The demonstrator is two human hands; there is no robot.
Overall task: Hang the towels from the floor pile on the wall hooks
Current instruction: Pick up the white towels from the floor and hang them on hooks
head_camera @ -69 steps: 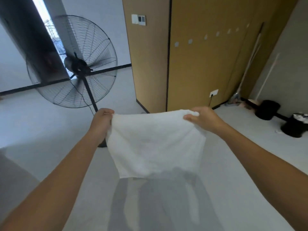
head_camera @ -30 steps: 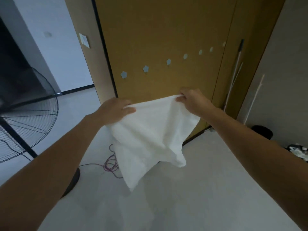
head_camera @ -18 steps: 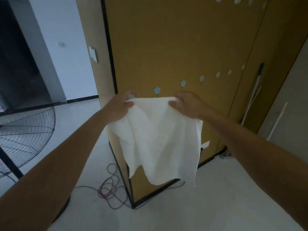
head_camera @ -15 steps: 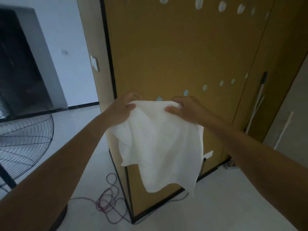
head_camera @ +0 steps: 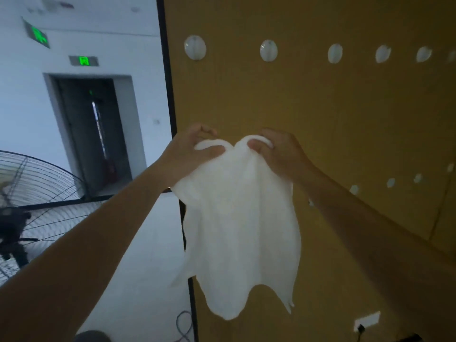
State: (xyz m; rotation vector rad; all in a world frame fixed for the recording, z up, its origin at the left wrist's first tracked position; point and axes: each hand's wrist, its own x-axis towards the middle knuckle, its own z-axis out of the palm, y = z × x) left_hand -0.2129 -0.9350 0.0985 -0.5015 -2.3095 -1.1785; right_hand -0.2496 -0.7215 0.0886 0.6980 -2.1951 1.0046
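Left hand and right hand pinch white towel top edge; cloth hangs below against hook-studded wall.

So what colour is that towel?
Plain white cloth towel, clearest in the head view.

A green lit sign sits on the white wall above the dark doorway. A second green sign is mounted higher left. The symbols on both are too blurred to read.
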